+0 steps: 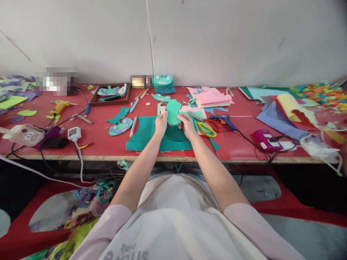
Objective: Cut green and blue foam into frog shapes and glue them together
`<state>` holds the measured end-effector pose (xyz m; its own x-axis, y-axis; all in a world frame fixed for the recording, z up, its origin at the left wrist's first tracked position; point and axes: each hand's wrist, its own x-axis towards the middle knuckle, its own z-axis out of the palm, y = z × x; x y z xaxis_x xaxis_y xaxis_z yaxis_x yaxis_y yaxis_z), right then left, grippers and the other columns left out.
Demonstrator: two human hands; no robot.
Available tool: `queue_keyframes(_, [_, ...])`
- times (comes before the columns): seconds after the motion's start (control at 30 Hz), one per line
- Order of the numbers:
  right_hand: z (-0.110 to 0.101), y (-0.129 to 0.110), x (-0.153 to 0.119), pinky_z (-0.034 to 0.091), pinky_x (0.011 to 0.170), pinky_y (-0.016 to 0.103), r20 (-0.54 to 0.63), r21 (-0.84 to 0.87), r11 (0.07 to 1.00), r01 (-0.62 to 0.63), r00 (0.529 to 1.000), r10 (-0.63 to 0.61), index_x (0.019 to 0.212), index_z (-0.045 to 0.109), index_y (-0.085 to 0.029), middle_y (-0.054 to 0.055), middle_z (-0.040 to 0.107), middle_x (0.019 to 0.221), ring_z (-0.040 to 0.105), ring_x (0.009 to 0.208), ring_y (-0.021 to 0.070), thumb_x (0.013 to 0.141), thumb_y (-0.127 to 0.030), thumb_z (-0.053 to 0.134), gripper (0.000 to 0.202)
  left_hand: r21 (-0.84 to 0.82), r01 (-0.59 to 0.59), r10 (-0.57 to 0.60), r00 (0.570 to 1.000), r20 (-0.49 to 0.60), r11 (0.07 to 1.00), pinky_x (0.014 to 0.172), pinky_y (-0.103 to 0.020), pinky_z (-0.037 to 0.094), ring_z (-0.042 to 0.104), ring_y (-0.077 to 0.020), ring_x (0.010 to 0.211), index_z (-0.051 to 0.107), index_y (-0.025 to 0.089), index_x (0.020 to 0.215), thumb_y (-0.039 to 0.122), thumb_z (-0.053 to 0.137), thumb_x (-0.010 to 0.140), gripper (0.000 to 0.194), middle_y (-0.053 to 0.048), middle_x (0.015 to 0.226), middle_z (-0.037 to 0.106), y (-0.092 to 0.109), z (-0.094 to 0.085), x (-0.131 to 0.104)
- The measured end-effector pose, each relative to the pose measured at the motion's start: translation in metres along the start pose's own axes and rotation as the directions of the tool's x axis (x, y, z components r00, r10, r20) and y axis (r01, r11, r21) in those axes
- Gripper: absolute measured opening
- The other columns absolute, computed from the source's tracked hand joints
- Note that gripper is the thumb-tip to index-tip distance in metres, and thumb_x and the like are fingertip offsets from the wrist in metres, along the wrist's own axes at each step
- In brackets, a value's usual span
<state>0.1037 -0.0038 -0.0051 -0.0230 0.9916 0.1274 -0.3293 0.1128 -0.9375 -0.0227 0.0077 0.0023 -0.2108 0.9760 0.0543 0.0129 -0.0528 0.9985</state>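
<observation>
Between my two hands is a light green felt cutout (173, 111) with a wavy, rounded outline. My left hand (161, 122) pinches its left edge, and my right hand (187, 124) grips the lower right edge. Beneath them a dark teal felt sheet (145, 131) lies on the red table. Yellow-handled scissors (206, 129) rest just right of my right hand, beside an orange-handled tool (215, 124). To the left lies a teal face-shaped felt piece (120, 127) with purple spots, near a white pen (133, 126).
A stack of teal face pieces (164, 85) stands by the wall, right of a brown tray (110, 94). Pink felt (210, 97) lies at the back. A blue glue gun (223, 118) trails a cord to a purple power strip (268, 141). A yellow glue gun (60, 107) lies left.
</observation>
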Motion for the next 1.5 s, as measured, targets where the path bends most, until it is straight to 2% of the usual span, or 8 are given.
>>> queue_keyframes(0.17, [0.000, 0.000, 0.000, 0.030, 0.037, 0.022, 0.000, -0.042, 0.999, -0.009, 1.000, 0.009, 0.056, 0.044, -0.021, -0.009, 0.038, 0.044, 0.038, 0.037, 0.0065, 0.068, -0.043, 0.070, 0.036, 0.029, 0.080, -0.082, 0.992, 0.096, 0.996, 0.043, -0.023, 0.041, 0.050, -0.0117, 0.039, 0.051, 0.018, 0.054, 0.046, 0.056, 0.082, 0.040, 0.002, 0.040, 0.047, 0.001, 0.002, -0.002])
queue_keyframes(0.37, [0.002, -0.001, -0.003, 0.033, 0.043, 0.022, 0.134, -0.256, 0.967, 0.009, 0.991, 0.026, 0.060, 0.051, -0.019, -0.006, 0.048, 0.044, 0.043, 0.040, 0.0075, 0.070, -0.044, 0.067, 0.031, -0.032, 0.014, -0.014, 1.000, -0.020, 0.999, 0.052, -0.022, 0.044, 0.057, -0.0127, 0.052, 0.061, 0.016, 0.070, 0.041, 0.059, 0.081, 0.028, 0.001, 0.054, 0.057, -0.003, 0.000, 0.002])
queue_keyframes(0.57, [0.000, 0.002, -0.004, 0.032, 0.043, 0.022, 0.174, -0.248, 0.968, -0.029, 0.982, 0.074, 0.057, 0.052, -0.019, -0.005, 0.048, 0.042, 0.041, 0.039, 0.0070, 0.070, -0.038, 0.066, 0.028, -0.118, -0.082, 0.079, 0.996, -0.033, 0.990, 0.068, -0.020, 0.048, 0.064, -0.0146, 0.081, 0.065, 0.017, 0.088, 0.034, 0.058, 0.080, 0.020, -0.003, 0.085, 0.070, -0.004, -0.003, 0.003])
queue_keyframes(0.8, [0.000, -0.001, 0.001, 0.032, 0.039, 0.022, -0.042, 0.025, 0.997, -0.078, 0.996, 0.079, 0.061, 0.048, -0.021, -0.008, 0.040, 0.041, 0.042, 0.038, 0.0076, 0.065, -0.039, 0.071, 0.029, -0.100, -0.017, 0.012, 0.999, -0.048, 0.995, 0.048, -0.021, 0.042, 0.054, -0.0099, 0.049, 0.061, 0.016, 0.078, 0.036, 0.061, 0.079, 0.019, 0.003, 0.055, 0.058, 0.002, -0.003, 0.000])
queue_keyframes(0.97, [-0.003, -0.003, 0.007, 0.031, 0.035, 0.021, -0.173, 0.174, 0.984, -0.031, 0.983, 0.061, 0.060, 0.041, -0.022, -0.010, 0.034, 0.043, 0.037, 0.036, 0.0061, 0.066, -0.051, 0.071, 0.042, -0.083, 0.081, -0.071, 0.991, 0.113, 0.993, 0.045, -0.022, 0.042, 0.050, -0.0104, 0.040, 0.057, 0.017, 0.065, 0.035, 0.062, 0.079, 0.023, 0.003, 0.042, 0.051, 0.001, 0.003, 0.001])
queue_keyframes(1.07, [-0.001, -0.001, 0.005, 0.032, 0.036, 0.022, -0.134, 0.130, 0.991, -0.021, 0.990, 0.039, 0.062, 0.045, -0.022, -0.008, 0.038, 0.043, 0.040, 0.038, 0.0074, 0.069, -0.057, 0.067, 0.042, -0.090, 0.065, -0.054, 0.992, 0.114, 0.994, 0.044, -0.021, 0.040, 0.049, -0.0094, 0.039, 0.053, 0.018, 0.061, 0.038, 0.062, 0.079, 0.029, 0.003, 0.040, 0.049, -0.001, 0.004, 0.003])
queue_keyframes(1.23, [0.005, 0.003, -0.005, 0.034, 0.039, 0.022, 0.056, -0.184, 0.983, -0.017, 0.998, 0.028, 0.058, 0.054, -0.019, -0.003, 0.050, 0.044, 0.044, 0.040, 0.0081, 0.070, -0.060, 0.065, 0.044, -0.103, -0.001, 0.013, 0.993, 0.121, 0.995, 0.044, -0.020, 0.039, 0.046, -0.0078, 0.038, 0.052, 0.018, 0.059, 0.038, 0.063, 0.077, 0.030, 0.005, 0.040, 0.048, -0.002, 0.003, 0.002])
queue_keyframes(1.5, [0.004, 0.003, -0.004, 0.033, 0.038, 0.024, 0.028, -0.123, 0.992, -0.018, 0.999, 0.021, 0.051, 0.045, -0.022, -0.006, 0.038, 0.037, 0.039, 0.035, 0.0084, 0.071, -0.063, 0.062, 0.049, -0.048, 0.056, -0.042, 0.966, 0.254, 0.997, 0.046, -0.021, 0.041, 0.048, -0.0084, 0.039, 0.050, 0.017, 0.052, 0.043, 0.058, 0.081, 0.039, 0.001, 0.042, 0.049, 0.008, 0.005, -0.010])
